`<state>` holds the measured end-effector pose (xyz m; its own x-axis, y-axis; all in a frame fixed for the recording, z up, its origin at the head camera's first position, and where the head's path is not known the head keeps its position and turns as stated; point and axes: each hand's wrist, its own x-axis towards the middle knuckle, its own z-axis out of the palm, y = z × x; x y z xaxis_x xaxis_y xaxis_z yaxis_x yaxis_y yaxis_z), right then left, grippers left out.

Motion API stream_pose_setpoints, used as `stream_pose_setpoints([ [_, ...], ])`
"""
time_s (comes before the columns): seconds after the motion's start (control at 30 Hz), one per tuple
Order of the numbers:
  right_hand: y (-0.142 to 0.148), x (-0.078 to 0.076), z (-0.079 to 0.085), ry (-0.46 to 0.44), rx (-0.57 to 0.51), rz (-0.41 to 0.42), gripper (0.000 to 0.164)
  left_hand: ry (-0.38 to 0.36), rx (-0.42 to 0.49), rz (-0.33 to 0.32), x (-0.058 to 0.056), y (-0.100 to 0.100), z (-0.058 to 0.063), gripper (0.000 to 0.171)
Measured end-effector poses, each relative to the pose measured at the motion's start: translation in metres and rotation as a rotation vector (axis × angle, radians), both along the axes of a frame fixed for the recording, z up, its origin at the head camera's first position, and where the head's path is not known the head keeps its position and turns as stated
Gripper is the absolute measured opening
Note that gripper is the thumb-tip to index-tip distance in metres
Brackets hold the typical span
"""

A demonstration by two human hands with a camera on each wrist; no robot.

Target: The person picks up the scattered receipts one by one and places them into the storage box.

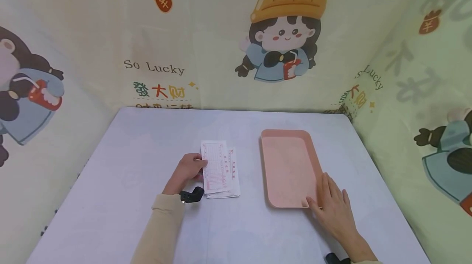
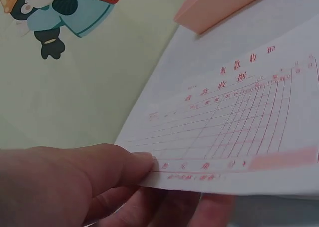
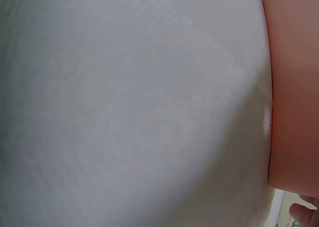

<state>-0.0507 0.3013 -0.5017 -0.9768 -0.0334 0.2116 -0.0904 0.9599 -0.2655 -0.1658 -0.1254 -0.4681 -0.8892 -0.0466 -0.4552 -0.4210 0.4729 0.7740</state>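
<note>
My left hand [image 1: 188, 168] pinches the left edge of a white receipt slip [image 1: 214, 165] printed with red lines and Chinese characters. In the left wrist view the thumb [image 2: 119, 162] lies on top of the paper and the other fingers are underneath. Beneath and to the right, more receipt slips [image 1: 235, 176] lie in a loose, overlapping pile. A pink rectangular tray [image 1: 291, 161] stands to the right of the papers with nothing in it. My right hand [image 1: 334, 210] rests at its near right corner, fingers fairly straight along the rim, thumb spread over the near edge.
Everything lies on a white table [image 1: 147, 137]. Behind and on both sides hang pale cloth walls [image 1: 217, 30] with cartoon figures and lettering. A black band [image 1: 192, 195] with a small device sits on the left wrist.
</note>
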Motion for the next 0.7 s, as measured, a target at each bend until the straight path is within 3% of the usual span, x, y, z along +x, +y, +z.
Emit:
stream_pose_setpoints([
  [0.3,0.002,0.004,-0.001,0.003,0.009,-0.015,0.092,0.042,0.114,-0.013,-0.001,0.013,0.011,0.04],
  [0.47,0.002,0.002,-0.002,0.039,0.012,0.002,0.091,0.067,0.133,-0.026,-0.001,0.02,0.016,0.043],
  [0.7,0.002,0.0,-0.002,0.042,0.06,-0.006,0.093,0.065,0.199,-0.06,0.001,0.03,0.02,0.043],
])
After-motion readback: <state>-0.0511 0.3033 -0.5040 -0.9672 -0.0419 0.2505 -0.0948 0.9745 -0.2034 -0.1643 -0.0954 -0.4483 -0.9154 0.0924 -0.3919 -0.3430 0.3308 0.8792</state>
